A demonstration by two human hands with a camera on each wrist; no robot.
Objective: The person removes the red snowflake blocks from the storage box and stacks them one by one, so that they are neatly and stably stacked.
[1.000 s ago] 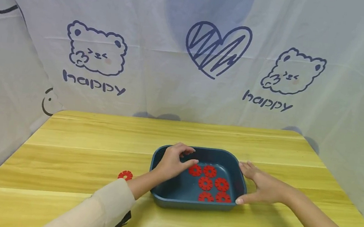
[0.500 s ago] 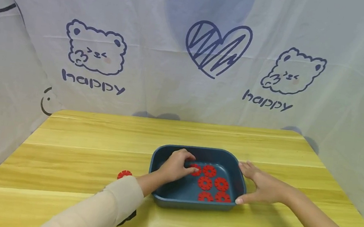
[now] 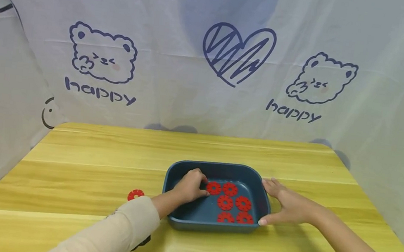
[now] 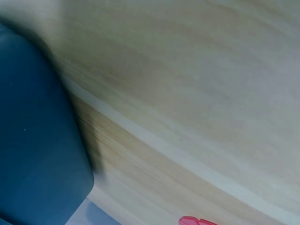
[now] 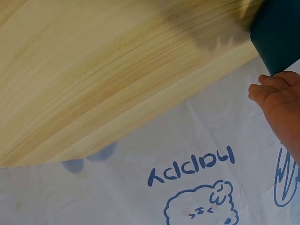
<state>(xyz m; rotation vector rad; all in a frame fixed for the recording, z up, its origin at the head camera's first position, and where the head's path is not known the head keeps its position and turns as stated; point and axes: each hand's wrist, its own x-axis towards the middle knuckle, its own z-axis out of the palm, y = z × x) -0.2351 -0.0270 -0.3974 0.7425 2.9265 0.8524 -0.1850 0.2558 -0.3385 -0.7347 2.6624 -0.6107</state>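
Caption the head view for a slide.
Left hand inside a blue tray with six red discs, right hand against its right end; another disc on the table.

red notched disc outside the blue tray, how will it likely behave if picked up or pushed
The red notched disc looks small and thin, so probably light. Lying flat on the table, it would likely slide rather than roll. Its notches may give some grip.
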